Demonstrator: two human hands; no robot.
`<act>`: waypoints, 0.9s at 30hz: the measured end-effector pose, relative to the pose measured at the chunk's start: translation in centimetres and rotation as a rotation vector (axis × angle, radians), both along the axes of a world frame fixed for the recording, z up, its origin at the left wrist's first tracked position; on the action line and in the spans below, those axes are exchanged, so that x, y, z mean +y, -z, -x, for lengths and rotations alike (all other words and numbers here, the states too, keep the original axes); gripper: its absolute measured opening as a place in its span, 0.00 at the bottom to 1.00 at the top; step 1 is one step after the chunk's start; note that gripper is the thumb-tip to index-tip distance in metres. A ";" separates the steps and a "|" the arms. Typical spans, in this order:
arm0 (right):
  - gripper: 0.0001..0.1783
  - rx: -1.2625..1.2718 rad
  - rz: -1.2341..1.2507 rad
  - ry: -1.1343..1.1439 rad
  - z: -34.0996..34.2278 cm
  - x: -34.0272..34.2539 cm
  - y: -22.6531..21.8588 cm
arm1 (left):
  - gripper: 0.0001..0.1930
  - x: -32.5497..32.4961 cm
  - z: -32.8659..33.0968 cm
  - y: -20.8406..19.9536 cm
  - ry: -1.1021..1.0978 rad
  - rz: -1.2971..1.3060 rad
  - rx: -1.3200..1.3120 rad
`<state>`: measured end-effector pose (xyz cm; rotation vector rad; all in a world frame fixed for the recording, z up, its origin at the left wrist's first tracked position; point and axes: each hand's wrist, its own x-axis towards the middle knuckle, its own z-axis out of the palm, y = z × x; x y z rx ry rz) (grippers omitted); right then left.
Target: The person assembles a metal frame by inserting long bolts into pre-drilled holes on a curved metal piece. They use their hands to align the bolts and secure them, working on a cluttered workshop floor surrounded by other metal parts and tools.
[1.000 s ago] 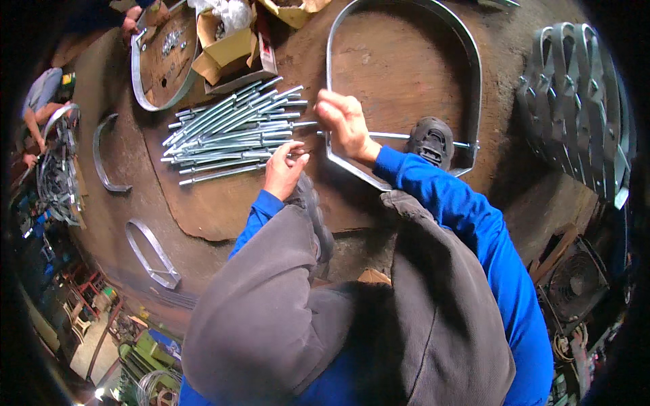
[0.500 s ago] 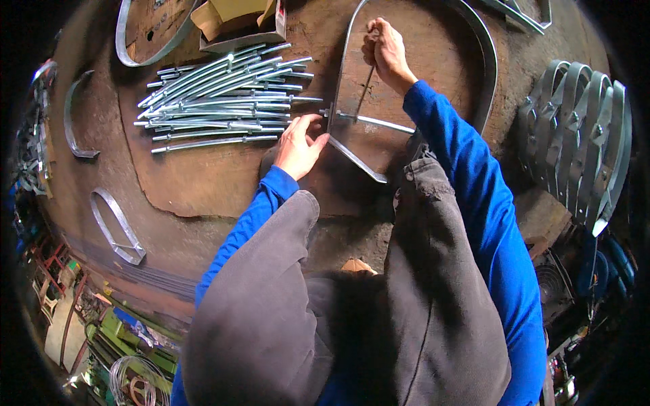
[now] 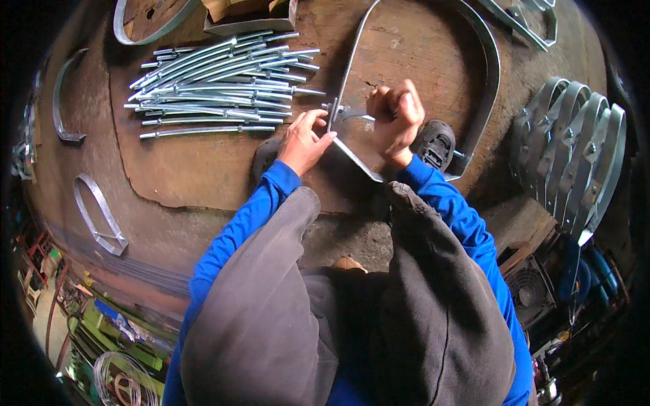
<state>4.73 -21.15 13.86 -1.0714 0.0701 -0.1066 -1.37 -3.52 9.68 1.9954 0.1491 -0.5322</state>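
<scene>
A large clevis-like loop of bent flat metal strap lies before me, its straight side crossed by a threaded rod with a nut. My left hand is at that side, fingers curled and thumb against the strap's edge beside the rod's end. Inside the loop, my right hand is closed in a fist around the handle of a slim wrench. The wrench's head meets the nut next to the strap; the fist hides most of its handle.
A pile of threaded rods with nuts lies at left, below a cardboard box. Several finished-looking strap loops stand in a row at right. Smaller loops lie far left. My shoe is inside the large loop.
My right fist has swung toward me, from the far part of the loop down beside the rod, turning the wrench. My left hand stays at the strap. The view has shifted slightly.
</scene>
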 end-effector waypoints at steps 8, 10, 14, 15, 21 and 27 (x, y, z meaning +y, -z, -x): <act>0.11 -0.622 0.487 -0.524 4.3 0.7 0.2 | 0.22 0.0 0.1 0.2 -0.015 0.022 -0.038; 0.14 -0.675 0.529 -0.530 3.9 0.9 0.8 | 0.22 0.0 0.1 0.4 -0.013 0.015 -0.044; 0.16 -0.710 0.546 -0.637 3.3 1.9 1.1 | 0.21 0.3 0.1 0.7 0.042 0.014 -0.130; 0.16 -0.723 0.559 -0.690 2.9 2.4 1.3 | 0.22 0.7 0.1 0.8 0.064 0.023 -0.155; 0.17 -1.128 0.584 -0.742 4.8 3.4 2.6 | 0.24 0.6 0.3 1.6 0.023 0.044 -0.018; 0.14 -0.544 0.687 -0.656 1.4 2.8 3.4 | 0.21 2.1 0.9 3.5 0.124 -0.129 -0.426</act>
